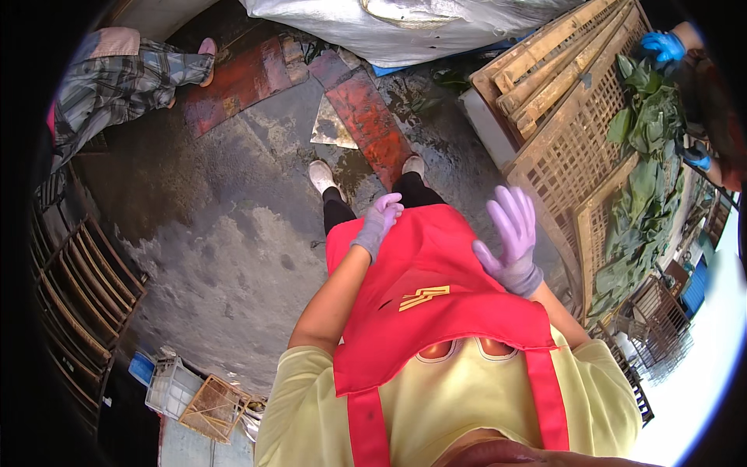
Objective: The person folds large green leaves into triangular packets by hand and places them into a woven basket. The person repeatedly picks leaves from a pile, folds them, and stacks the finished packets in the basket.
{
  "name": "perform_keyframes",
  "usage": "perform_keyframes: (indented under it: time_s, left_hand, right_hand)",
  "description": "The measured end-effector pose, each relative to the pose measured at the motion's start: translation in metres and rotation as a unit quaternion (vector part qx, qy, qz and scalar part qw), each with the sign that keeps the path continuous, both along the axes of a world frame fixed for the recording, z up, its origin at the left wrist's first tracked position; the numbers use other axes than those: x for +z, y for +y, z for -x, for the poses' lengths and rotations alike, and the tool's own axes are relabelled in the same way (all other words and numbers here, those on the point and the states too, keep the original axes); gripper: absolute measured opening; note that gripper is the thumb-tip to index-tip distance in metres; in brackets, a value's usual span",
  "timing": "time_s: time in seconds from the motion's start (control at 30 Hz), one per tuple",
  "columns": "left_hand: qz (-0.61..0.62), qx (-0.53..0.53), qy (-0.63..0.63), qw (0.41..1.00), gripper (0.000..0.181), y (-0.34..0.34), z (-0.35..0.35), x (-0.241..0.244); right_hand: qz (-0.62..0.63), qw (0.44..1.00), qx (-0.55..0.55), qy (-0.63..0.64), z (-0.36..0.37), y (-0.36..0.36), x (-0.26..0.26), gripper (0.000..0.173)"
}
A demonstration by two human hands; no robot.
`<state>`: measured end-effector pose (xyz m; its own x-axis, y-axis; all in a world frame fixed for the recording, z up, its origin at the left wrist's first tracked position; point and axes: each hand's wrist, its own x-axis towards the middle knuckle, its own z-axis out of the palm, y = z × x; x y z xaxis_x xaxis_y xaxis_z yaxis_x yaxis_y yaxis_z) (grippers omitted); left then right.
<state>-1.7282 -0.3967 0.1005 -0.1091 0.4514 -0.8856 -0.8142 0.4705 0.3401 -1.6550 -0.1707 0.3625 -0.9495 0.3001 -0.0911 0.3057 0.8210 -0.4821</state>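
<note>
My left hand (385, 217), in a lilac and grey work glove, hovers beside the left side of my red apron (402, 257). Its fingers are loosely curled and I see nothing in them; part of the palm is turned away. My right hand (509, 233), gloved the same way, is raised at the apron's right edge with its fingers spread and nothing held. To the right of that hand lie woven lattice trays (575, 157) with wooden frames. Large green leaves (639, 204) are heaped along the trays' far side.
A person in blue gloves (663, 45) is beside the leaves. Another person in plaid clothing (125, 82) is at the upper left. Reddish boards (370, 117) lie on wet concrete near my feet. A white sack (402, 29), a slatted rack (87, 280) and a crate (174, 388) stand around.
</note>
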Motion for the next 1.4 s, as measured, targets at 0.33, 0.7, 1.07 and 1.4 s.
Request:
perform_keyframes:
  time_s: [0.33,0.7,1.07,1.4]
  left_hand:
    - [0.039,0.155,-0.026,0.987,0.039,-0.059,0.083,-0.057]
    - [-0.002,0.09,-0.036,0.995,0.052,-0.026,0.109,-0.217]
    - [0.039,0.07,-0.056,0.995,0.043,0.046,0.127,-0.376]
    - [-0.033,0.106,-0.135,0.985,0.058,0.153,0.091,-0.396]
  right_hand:
    - [0.315,0.895,-0.266,-0.169,0.067,-0.051,-0.397,0.065]
    - [-0.07,0.841,-0.35,-0.406,0.103,0.173,-0.682,0.091]
    - [-0.035,0.811,-0.43,-0.394,0.072,0.341,-0.774,0.126]
    - [0.351,0.861,-0.362,-0.058,0.072,0.201,-0.728,0.034]
